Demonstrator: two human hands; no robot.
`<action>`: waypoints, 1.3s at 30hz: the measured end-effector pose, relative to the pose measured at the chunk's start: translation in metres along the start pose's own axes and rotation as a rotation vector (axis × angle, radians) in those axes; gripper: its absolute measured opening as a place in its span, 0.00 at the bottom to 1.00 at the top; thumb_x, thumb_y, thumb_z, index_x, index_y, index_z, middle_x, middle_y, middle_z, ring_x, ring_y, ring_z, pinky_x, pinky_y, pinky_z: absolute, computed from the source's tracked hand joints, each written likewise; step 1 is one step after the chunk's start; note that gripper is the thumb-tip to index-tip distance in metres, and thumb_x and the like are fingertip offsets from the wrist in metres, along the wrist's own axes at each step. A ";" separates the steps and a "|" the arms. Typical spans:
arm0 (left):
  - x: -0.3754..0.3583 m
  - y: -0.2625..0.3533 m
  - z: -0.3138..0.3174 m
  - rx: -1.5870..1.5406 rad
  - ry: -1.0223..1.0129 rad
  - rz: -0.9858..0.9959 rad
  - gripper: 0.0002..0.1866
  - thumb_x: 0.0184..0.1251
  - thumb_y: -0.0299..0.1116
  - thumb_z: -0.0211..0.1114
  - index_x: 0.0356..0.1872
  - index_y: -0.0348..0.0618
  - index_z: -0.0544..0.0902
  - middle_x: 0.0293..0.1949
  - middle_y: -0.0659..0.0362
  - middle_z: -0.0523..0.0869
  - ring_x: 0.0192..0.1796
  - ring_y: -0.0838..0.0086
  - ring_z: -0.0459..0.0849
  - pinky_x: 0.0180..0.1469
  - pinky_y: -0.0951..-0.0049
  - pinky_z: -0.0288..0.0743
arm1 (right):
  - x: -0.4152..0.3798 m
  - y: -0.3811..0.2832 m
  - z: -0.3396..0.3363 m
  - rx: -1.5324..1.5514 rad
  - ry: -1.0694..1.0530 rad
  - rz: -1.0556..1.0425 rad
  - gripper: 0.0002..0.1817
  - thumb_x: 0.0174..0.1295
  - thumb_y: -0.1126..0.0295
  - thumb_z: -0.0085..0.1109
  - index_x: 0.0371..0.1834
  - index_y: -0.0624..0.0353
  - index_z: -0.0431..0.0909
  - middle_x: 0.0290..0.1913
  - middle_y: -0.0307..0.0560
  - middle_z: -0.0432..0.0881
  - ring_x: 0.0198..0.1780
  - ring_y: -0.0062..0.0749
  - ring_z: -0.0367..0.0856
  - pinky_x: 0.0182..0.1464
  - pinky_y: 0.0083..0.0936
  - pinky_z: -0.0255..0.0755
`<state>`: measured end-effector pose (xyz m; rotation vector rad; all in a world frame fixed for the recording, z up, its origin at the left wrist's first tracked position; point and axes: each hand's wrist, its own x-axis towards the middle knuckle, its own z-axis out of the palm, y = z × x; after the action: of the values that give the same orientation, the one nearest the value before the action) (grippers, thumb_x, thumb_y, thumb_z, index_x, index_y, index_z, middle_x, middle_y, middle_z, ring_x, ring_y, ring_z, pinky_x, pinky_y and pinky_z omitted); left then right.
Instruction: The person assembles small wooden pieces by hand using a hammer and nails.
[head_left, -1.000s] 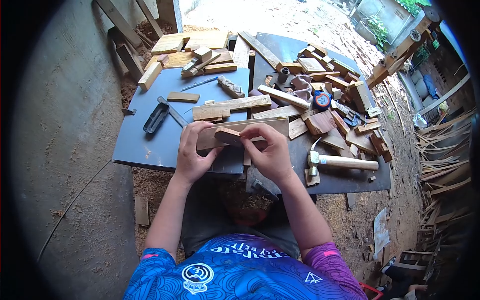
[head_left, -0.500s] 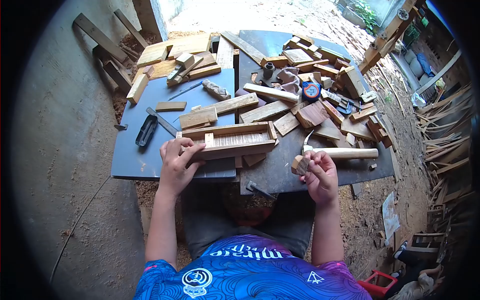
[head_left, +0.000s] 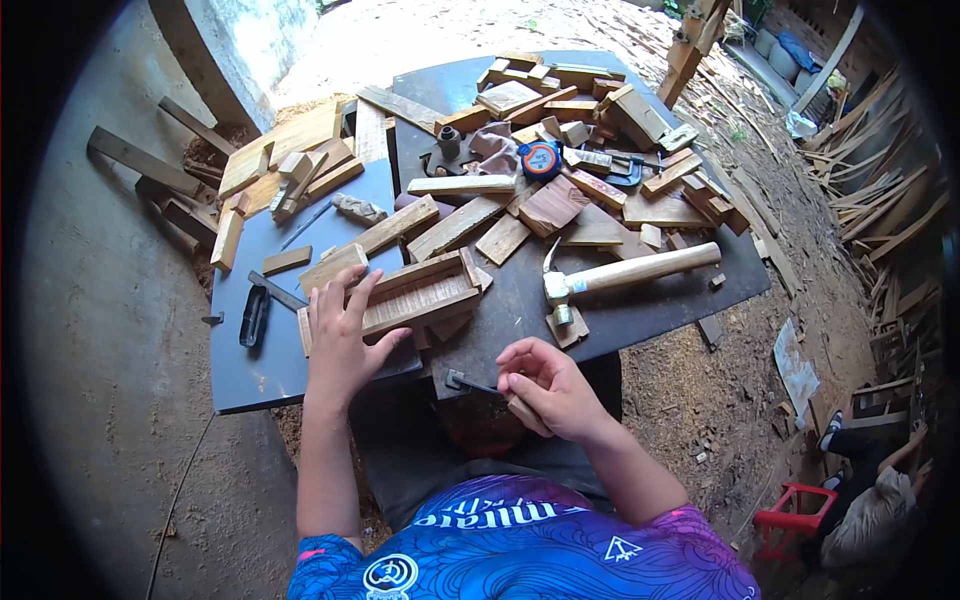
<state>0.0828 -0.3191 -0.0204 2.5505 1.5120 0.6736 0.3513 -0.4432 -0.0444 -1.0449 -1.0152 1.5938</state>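
Observation:
A long open wooden box [head_left: 420, 313] with a slatted inside lies near the table's front edge. My left hand [head_left: 345, 325] is over its left end, fingers spread and thumb stretched along the near side. It hides that end of the box. My right hand [head_left: 552, 390] is closed around a small wooden block [head_left: 527, 413], mostly hidden by the fingers, just off the front edge. Beyond it lies a claw hammer [head_left: 640, 270], its head by a flat wood piece [head_left: 568, 328].
Wood offcuts [head_left: 550, 205] are heaped across the table [head_left: 500, 345], with a tape measure [head_left: 540, 160] and a clamp [head_left: 627, 170] among them. A black plastic tray [head_left: 255, 316] sits at left. A person [head_left: 880, 500] is at lower right beside a red stool [head_left: 790, 515].
My right hand has moved left and toward my body with the small block. My left hand's fingers have lifted and spread over the box end. The camera view has turned.

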 end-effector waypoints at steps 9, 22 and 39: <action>-0.003 -0.007 0.016 0.152 -0.070 -0.061 0.49 0.48 0.45 0.84 0.75 0.47 0.72 0.65 0.53 0.78 0.71 0.55 0.74 0.80 0.42 0.56 | -0.044 -0.102 0.031 0.120 -0.580 -0.673 0.17 0.67 0.87 0.61 0.58 0.71 0.84 0.40 0.62 0.85 0.34 0.42 0.85 0.36 0.31 0.79; -0.045 -0.016 -0.023 0.065 0.230 -0.042 0.52 0.39 0.47 0.88 0.72 0.46 0.75 0.62 0.55 0.80 0.65 0.56 0.76 0.71 0.52 0.63 | -0.029 -0.098 0.053 0.259 -0.598 -1.110 0.15 0.71 0.86 0.58 0.48 0.59 0.92 0.36 0.56 0.84 0.25 0.35 0.78 0.23 0.26 0.71; -0.118 -0.033 -0.082 0.251 0.000 -0.120 0.48 0.31 0.30 0.80 0.67 0.46 0.79 0.58 0.55 0.80 0.64 0.56 0.78 0.75 0.42 0.61 | 0.115 -0.012 0.047 -1.645 -0.155 -0.242 0.34 0.64 0.74 0.53 0.78 0.45 0.71 0.48 0.54 0.81 0.48 0.48 0.88 0.48 0.43 0.84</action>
<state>-0.0272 -0.4148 0.0055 2.6018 1.8392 0.4970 0.2879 -0.3362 -0.0386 -1.6523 -2.5393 0.3441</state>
